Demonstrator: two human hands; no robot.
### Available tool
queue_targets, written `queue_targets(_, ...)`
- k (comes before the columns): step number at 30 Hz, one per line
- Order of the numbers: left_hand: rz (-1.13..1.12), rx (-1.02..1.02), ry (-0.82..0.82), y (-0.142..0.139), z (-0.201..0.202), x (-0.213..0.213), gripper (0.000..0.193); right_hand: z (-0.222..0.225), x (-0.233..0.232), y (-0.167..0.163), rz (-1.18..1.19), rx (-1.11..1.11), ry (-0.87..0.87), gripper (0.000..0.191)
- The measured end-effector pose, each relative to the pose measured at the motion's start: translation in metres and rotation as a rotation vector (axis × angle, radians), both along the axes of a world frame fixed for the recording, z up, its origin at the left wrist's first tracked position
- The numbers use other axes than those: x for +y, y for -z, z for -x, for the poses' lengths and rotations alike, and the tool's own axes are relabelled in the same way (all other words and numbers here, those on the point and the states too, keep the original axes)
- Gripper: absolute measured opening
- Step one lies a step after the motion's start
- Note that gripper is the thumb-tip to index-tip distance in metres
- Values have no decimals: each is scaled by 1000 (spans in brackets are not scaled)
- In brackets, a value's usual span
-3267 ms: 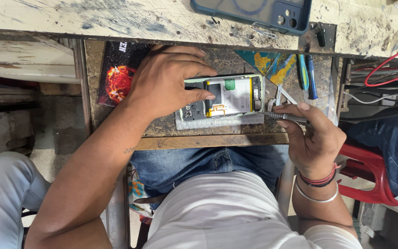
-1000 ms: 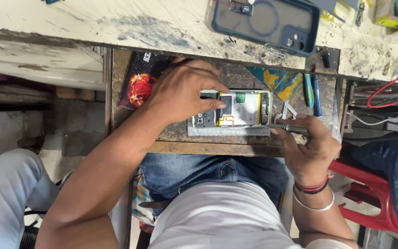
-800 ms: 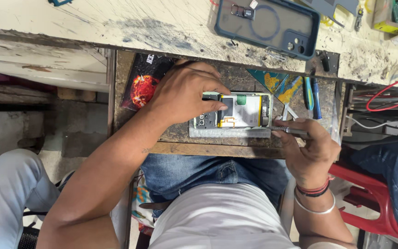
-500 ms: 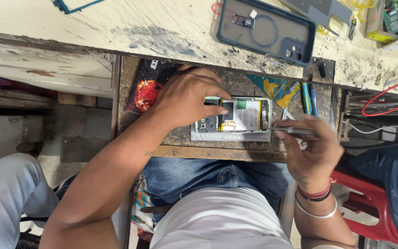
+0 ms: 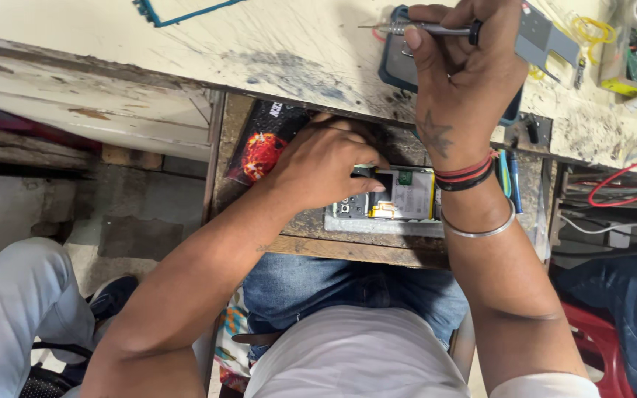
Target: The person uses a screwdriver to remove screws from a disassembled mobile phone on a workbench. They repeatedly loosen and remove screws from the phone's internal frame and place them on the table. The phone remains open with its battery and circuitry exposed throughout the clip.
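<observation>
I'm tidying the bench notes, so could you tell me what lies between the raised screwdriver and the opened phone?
In the head view, the right hand and its banded wrist span the gap from the screwdriver to the phone, over the stained bench edge.

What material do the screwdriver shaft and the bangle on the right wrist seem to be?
Screwdriver: likely steel, grey and knurled near the tip, with a dull shine. Bangle: probably polished silver-coloured metal, a thin, bright ring; the exact metal is unclear.

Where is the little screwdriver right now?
In the head view, the screwdriver is at the top, held in the right hand above the worktable, its tip pointing left, beyond the opened phone.
</observation>
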State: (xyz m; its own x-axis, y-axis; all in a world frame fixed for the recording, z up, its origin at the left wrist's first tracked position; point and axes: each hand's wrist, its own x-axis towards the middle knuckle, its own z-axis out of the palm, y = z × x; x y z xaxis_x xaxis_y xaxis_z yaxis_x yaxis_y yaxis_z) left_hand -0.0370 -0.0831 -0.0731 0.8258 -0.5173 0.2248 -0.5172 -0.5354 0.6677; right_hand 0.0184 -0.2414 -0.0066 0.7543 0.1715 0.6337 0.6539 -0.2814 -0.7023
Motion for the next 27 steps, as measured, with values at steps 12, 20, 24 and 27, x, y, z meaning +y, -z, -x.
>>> queue_targets(12,2,1,0,0,0,3,39,14,-1,1,-35,30,-25,34)
queue_targets(20,219,23,-96,0,-2,0,42,89,-59,9,-118,165,133,37)
queue_targets(24,262,91,-113,1,-2,-4,50,107,-84,35,-157,170,30,39)
queue_targets(27,284,130,-102,1,-2,-8,49,113,-96,54,-139,204,15,38)
